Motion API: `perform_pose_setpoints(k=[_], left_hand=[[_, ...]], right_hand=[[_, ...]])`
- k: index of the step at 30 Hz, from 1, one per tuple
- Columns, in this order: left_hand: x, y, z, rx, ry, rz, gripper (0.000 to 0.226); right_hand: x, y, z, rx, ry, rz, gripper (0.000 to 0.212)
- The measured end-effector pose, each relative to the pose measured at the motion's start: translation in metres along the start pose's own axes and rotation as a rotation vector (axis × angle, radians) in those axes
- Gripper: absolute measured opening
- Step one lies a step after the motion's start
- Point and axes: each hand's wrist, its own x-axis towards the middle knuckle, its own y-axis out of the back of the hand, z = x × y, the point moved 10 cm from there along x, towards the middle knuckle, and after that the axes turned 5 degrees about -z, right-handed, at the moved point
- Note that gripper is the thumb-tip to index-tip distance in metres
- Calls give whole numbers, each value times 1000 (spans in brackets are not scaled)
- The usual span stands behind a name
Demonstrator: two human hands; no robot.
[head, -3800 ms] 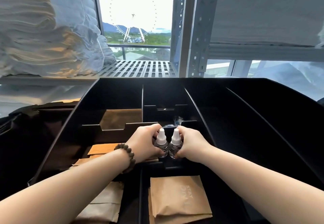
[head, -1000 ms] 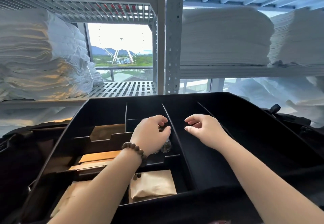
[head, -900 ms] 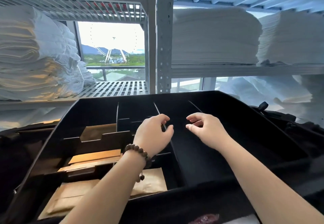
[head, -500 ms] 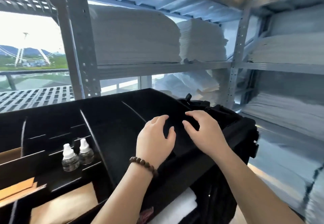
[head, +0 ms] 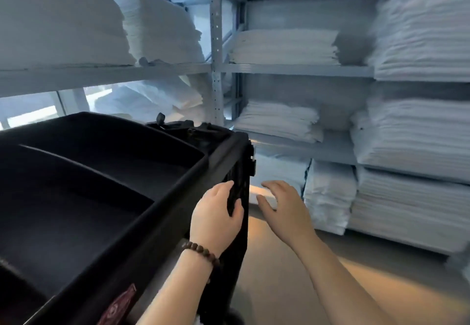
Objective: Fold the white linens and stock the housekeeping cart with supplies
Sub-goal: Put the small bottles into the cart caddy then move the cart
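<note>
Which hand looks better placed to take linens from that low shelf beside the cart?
Probably the right hand: it is open and free, nearest the folded linens on the low shelf. The left hand is at the cart corner, farther from them.

1. Stretching left forearm (head: 178,289) and right forearm (head: 338,274) forward, bare, close together.
2. Holding left hand (head: 216,214) palm down, fingers loosely curved, thumb spread, gripping nothing.
3. Hovering right hand (head: 284,209) just beside it, fingers relaxed, slightly spread, empty.
</note>
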Motion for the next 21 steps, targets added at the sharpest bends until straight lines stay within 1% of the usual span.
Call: perform_pose_setpoints(k=[2, 6, 10, 14, 21], left_hand=[[-14, -20, -1, -7, -8, -60, 46], [-51, -54, 3, -13, -60, -170, 47], [-94, -90, 28, -22, -147, -278, 49], [-143, -129, 78, -56, -284, -429, 52], [-237, -181, 191, -157, -509, -662, 52]], right_hand=[[-28, -1, 17, -22, -66, 7, 40], [-89, -8, 42, -149, -169, 2, 44], [-159, 0, 69, -218, -301, 42, 42], [-242, 27, 104, -275, -483, 97, 41], [-396, 111, 147, -325, -816, 271, 42]])
